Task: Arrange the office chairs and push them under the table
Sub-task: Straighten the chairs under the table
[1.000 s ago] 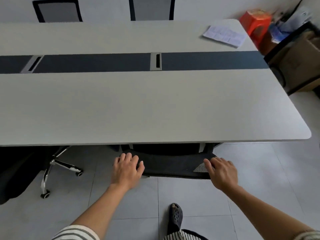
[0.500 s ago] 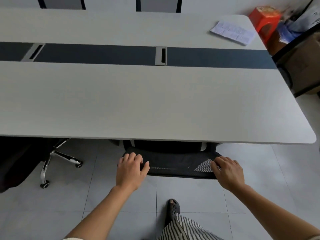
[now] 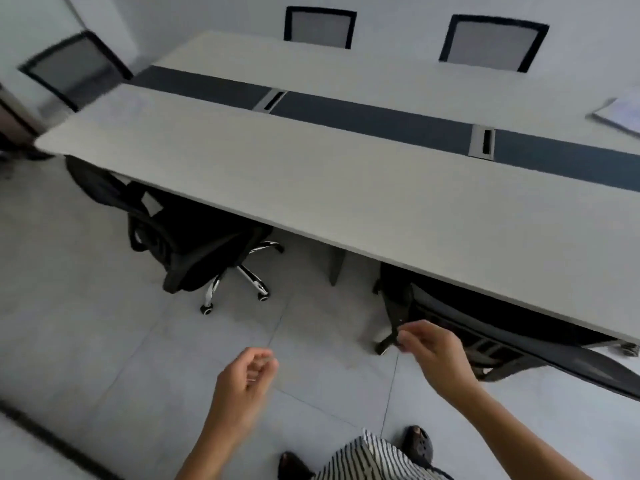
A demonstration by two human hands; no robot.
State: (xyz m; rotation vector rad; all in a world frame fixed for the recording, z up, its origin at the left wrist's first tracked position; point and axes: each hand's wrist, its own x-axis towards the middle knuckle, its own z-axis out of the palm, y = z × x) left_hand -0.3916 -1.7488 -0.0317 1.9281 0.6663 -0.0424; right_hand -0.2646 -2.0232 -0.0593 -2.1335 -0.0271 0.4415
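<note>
Grey-tiled floor (image 3: 104, 323) stretching beneath both hands: left hand (image 3: 246, 375) hanging loosely curled, gripping nothing; right hand (image 3: 433, 348) likewise loose, empty, hovering just beside near chair (image 3: 554, 355), tucked under long white table (image 3: 346, 188). Second black chair (image 3: 194, 251) sitting angled further left, only partly under.

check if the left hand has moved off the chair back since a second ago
Yes. The left hand has come off the chair back and drawn away from the table edge; it now hangs over floor tiles.
</note>
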